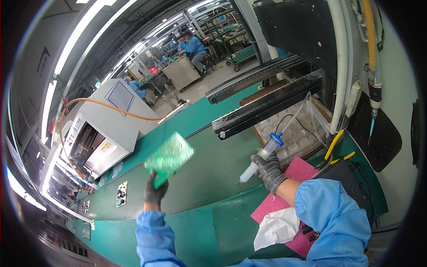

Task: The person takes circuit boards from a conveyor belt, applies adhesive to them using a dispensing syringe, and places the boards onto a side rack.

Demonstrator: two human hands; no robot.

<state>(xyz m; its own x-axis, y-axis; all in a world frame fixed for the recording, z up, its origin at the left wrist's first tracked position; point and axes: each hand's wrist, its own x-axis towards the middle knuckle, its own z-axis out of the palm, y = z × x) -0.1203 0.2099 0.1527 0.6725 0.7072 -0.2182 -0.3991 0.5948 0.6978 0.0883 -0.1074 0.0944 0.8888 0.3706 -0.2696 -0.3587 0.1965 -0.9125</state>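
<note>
My left hand (155, 189), in a dark grey glove, grips a green circuit board (171, 155) by its near corner. The board is raised above the conveyor belt (204, 178) and blurred by motion. My right hand (270, 172), gloved in grey too, is wrapped around a clear dispensing syringe (262, 160) with a blue cap and a thin hose at its top. The syringe is tilted, its tip pointing down and left over the belt. Under my right forearm lie a pink sheet (271, 205) and a crumpled white cloth (278, 228).
A populated board (121, 194) lies on the belt at left, beyond which stands a white machine (100, 129). Black rails (267, 111) reach over the belt from the right. Yellow-handled pliers (342, 158) lie beside the right arm. Several people in blue sit farther back.
</note>
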